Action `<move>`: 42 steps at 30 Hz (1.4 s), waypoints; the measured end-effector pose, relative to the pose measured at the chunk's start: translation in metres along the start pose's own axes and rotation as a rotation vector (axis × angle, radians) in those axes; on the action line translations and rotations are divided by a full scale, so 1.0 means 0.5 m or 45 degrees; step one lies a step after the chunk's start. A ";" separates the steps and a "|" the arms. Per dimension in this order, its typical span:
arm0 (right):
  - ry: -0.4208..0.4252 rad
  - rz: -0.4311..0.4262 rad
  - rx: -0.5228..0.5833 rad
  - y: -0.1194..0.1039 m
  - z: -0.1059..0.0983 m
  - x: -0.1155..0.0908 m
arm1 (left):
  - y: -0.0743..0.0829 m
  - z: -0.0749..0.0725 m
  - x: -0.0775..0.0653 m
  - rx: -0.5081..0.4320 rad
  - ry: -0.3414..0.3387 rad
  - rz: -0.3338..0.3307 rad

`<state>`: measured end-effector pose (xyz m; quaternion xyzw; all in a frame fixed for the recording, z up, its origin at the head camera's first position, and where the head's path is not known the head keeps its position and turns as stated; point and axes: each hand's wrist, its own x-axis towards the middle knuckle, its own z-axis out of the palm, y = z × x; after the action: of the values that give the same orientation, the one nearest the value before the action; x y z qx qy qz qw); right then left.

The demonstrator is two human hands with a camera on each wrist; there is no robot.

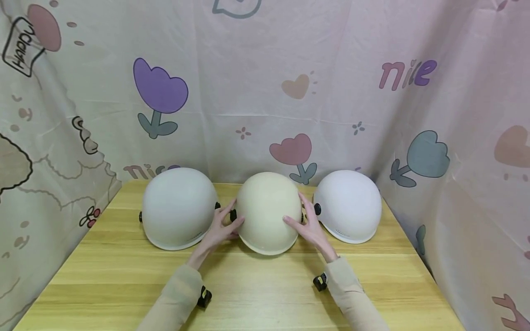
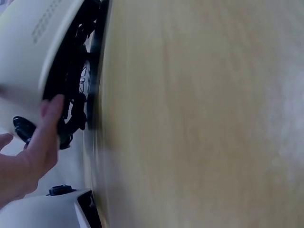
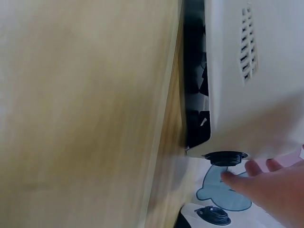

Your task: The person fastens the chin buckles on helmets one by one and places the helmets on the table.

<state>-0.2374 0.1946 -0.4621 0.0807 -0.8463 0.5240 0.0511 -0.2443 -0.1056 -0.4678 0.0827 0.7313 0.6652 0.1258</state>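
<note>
A cream helmet (image 1: 268, 214) is at the middle of the table, between my hands. My left hand (image 1: 218, 229) grips its left side, thumb on the front of the shell. On the opposite side my right hand (image 1: 310, 226) holds it the same way, fingers at the side near the black knob (image 3: 225, 157). In the left wrist view, dark straps (image 2: 78, 107) show beneath the helmet's rim. To the left sits a pale grey helmet (image 1: 180, 209), close to my left hand. A white helmet (image 1: 349, 207) stands to the right, close to my right hand.
All three helmets are in a row along the back of the wooden table (image 1: 265, 294). Behind them hangs a printed curtain (image 1: 232, 92) with flowers and hearts, which also runs down both sides.
</note>
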 end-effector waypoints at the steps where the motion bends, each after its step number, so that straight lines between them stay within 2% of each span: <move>1: -0.003 0.005 0.015 -0.008 -0.001 -0.002 | 0.002 0.002 0.000 -0.002 0.025 0.022; 7: -0.039 0.037 0.065 -0.053 -0.010 -0.012 | 0.015 0.010 -0.002 0.034 0.200 0.161; 13: -0.012 0.014 0.044 -0.017 -0.002 -0.004 | 0.028 0.016 -0.006 -0.007 0.300 0.242; 18: 0.009 -0.038 0.032 -0.003 -0.001 -0.004 | 0.038 0.025 -0.011 -0.087 0.346 0.274; 24: 0.030 -0.046 0.023 -0.010 -0.003 -0.008 | 0.051 0.034 -0.017 -0.130 0.385 0.337; 29: 0.012 -0.050 0.096 -0.033 -0.010 -0.012 | 0.063 0.040 -0.019 -0.108 0.396 0.360; 35: 0.024 -0.103 0.184 -0.022 -0.008 -0.003 | 0.071 0.045 -0.018 -0.133 0.387 0.397; 42: 0.052 -0.117 0.165 -0.032 -0.007 -0.003 | 0.082 0.050 -0.019 -0.213 0.419 0.433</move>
<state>-0.2329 0.1907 -0.4468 0.1120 -0.8049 0.5763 0.0868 -0.2295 -0.0803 -0.4283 0.0845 0.6600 0.7395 -0.1025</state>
